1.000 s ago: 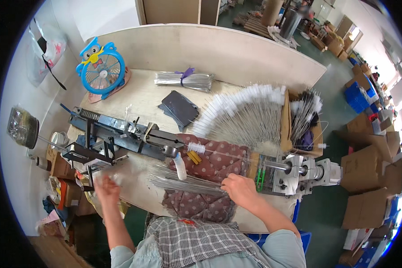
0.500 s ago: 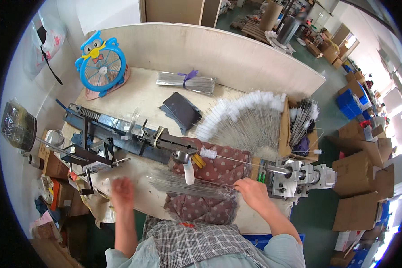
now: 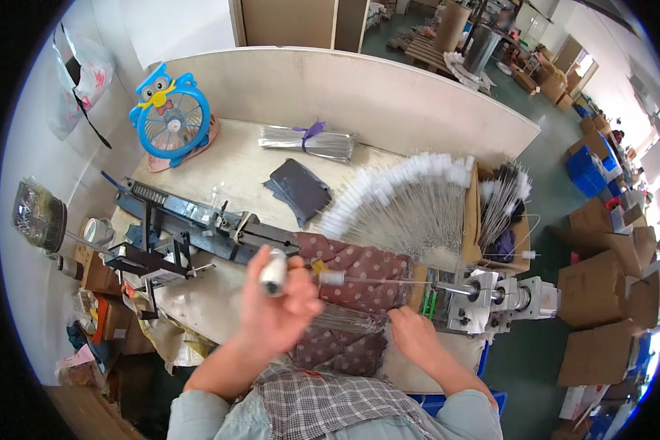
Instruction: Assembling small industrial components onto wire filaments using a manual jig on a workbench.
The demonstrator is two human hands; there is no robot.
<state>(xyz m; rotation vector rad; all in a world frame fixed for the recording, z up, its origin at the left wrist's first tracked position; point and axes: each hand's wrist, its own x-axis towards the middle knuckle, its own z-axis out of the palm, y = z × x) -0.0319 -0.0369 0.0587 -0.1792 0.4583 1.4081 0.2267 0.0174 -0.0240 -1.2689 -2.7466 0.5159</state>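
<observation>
My left hand [image 3: 279, 304], a little blurred, is closed around the white lever handle [image 3: 273, 273] of the long metal machine [image 3: 191, 216]. Just right of it, a white-bristled wire brush [image 3: 331, 278] lies level, its thin stem running right toward the metal shaft [image 3: 458, 289] of the spindle unit. My right hand [image 3: 416, 336] has its fingers pinched together at the right end of a bundle of thin wires [image 3: 352, 320]. What lies between those fingertips is too small to make out. Brown polka-dot cloth [image 3: 370, 268] lies beneath the brush and wires.
Many finished white brushes [image 3: 411, 202] are fanned out at the back right, beside a cardboard box [image 3: 473, 220] of more brushes. A tied wire bundle [image 3: 308, 141], dark cloth pieces [image 3: 298, 192] and a blue fan [image 3: 172, 121] are farther back. A low white partition [image 3: 359, 81] edges the table.
My left hand has come up and right from the table's front left onto the lever handle, which has moved left. The brush looks blurred now. My right hand remains near the wire ends.
</observation>
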